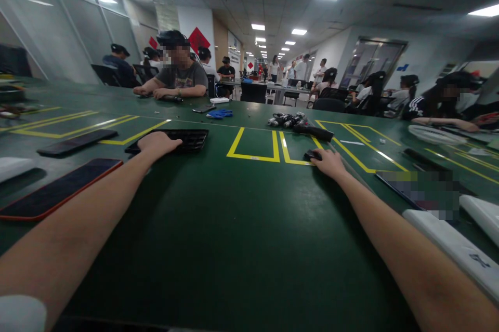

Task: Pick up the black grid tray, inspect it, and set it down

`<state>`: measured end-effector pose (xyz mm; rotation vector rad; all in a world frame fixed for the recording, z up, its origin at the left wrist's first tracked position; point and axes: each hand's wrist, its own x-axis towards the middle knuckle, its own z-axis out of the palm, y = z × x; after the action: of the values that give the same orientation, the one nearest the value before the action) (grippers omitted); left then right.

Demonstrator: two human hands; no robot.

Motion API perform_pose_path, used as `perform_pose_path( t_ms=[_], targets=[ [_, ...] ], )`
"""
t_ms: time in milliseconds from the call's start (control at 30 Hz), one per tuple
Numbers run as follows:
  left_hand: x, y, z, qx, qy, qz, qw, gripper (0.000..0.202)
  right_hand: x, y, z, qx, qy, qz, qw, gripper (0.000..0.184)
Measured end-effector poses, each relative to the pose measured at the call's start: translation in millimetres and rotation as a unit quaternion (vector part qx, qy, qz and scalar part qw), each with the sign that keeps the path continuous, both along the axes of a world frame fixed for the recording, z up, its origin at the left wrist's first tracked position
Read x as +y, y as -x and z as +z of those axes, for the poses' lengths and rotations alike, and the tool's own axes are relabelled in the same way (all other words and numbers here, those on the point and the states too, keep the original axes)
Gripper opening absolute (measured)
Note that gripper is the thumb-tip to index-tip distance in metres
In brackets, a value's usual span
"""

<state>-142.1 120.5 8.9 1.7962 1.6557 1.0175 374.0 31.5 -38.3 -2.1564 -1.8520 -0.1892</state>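
Note:
My left hand (158, 144) lies over the left part of a black tray (195, 141) divided into small compartments, gripping it with the thumb stretched across the top; the other fingers are mostly hidden. Further right, my right hand (330, 163) is closed on a small black piece (312, 155), at the lower edge of a yellow tape outline (286, 150). Exactly what the piece is cannot be made out. Just beyond that hand is a pile of black and silver cylindrical parts (286, 120), with a dark bag-like item (317, 132) beside it.
On the green table (234, 228), an orange-edged phone (62, 189) and a dark slab (78, 143) lie left. White boxes (448, 249) and a pixelated screen (417, 191) are right. A blue cloth item (220, 114) lies at the back. A person (179, 69) sits opposite.

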Motion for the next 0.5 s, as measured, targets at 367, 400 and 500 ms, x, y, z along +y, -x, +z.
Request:
perform_pose_path(
  t_ms=[367,400,500],
  targets=[
    [-21,-102,7.5,0.108,-0.205,-0.001,0.973,0.035,-18,87,30.3,0.023,-0.076,0.11,0.991,0.06],
    [-25,-121,2.6,0.116,-0.2,-0.023,0.973,0.042,-21,102,30.5,0.026,-0.057,0.14,0.988,0.06],
    [-31,-171,-15.5,0.235,-0.163,-0.122,0.951,0.056,-29,133,24.8,0.036,0.029,0.2,0.979,0.066]
  ],
)
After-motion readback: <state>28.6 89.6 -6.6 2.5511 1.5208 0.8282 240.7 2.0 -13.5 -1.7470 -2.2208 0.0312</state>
